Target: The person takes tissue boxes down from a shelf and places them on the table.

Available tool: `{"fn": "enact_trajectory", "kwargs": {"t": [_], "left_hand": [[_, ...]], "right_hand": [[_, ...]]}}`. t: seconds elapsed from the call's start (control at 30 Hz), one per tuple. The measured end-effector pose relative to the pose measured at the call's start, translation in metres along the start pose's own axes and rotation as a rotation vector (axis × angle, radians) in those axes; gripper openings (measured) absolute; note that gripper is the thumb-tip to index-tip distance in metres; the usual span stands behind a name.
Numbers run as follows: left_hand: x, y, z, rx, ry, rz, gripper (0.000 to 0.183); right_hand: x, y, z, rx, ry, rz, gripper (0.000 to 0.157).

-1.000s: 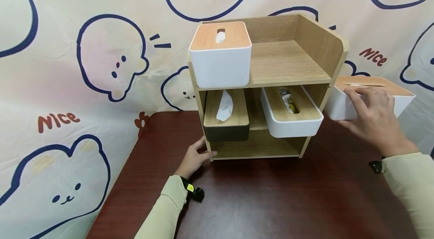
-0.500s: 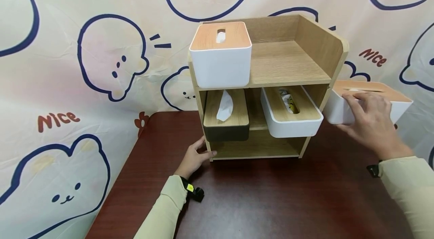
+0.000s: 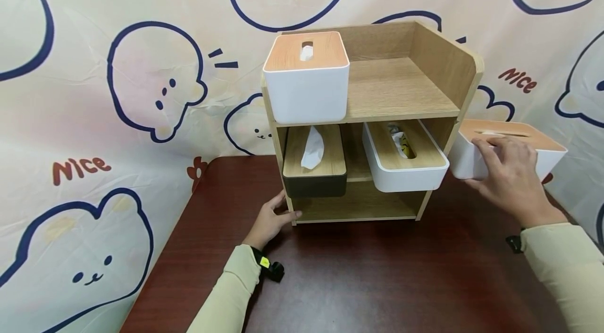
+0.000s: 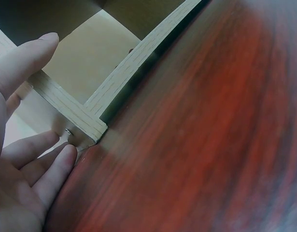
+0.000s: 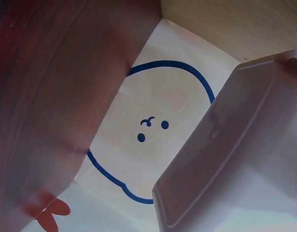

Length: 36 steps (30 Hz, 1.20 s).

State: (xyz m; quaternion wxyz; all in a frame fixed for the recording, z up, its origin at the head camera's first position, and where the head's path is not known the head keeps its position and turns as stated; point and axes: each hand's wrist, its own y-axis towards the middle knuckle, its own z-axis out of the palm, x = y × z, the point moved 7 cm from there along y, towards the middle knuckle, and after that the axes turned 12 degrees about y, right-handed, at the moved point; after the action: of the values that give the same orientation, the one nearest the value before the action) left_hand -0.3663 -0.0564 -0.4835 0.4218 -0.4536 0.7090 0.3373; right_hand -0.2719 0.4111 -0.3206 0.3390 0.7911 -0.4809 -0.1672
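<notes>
A small two-tier wooden shelf (image 3: 401, 86) stands on the table. My left hand (image 3: 269, 224) grips its lower left side panel (image 4: 66, 104), the thumb on the inner side and the other fingers on the outer side. To the right of the shelf, my right hand (image 3: 511, 178) holds a white tissue box (image 3: 464, 157) with a wood-coloured lid, fingers at its near top edge. The right wrist view shows this tissue box's underside (image 5: 211, 137) raised off the table, with the backdrop visible between; most of the hand is hidden there.
On the shelf's top left sits another white tissue box (image 3: 306, 94). The middle tier bears a dark green tissue box (image 3: 315, 186) and a low white tissue box (image 3: 410, 180), both jutting forward. A printed cloth backdrop (image 3: 155, 175) hangs behind the dark red table (image 3: 368, 275).
My right hand has brought the white tissue box lower and slightly to the left, closer to the shelf's right side. The left hand keeps its grip on the shelf.
</notes>
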Motion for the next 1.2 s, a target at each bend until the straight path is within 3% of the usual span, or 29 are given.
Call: {"fn": "enact_trajectory", "kwargs": {"t": [0.3, 0.93, 1.2], "left_hand": [[-0.004, -0.004, -0.001, 0.001, -0.008, -0.003, 0.076], [-0.004, -0.003, 0.0, 0.001, -0.005, -0.008, 0.075], [-0.004, -0.003, 0.0, -0.013, -0.008, -0.004, 0.076]], "right_hand": [[-0.004, -0.006, 0.009, 0.022, -0.002, 0.035, 0.1], [-0.014, -0.02, 0.028, 0.023, -0.002, 0.0, 0.097], [-0.014, -0.026, 0.036, 0.066, -0.011, 0.022, 0.096]]}}
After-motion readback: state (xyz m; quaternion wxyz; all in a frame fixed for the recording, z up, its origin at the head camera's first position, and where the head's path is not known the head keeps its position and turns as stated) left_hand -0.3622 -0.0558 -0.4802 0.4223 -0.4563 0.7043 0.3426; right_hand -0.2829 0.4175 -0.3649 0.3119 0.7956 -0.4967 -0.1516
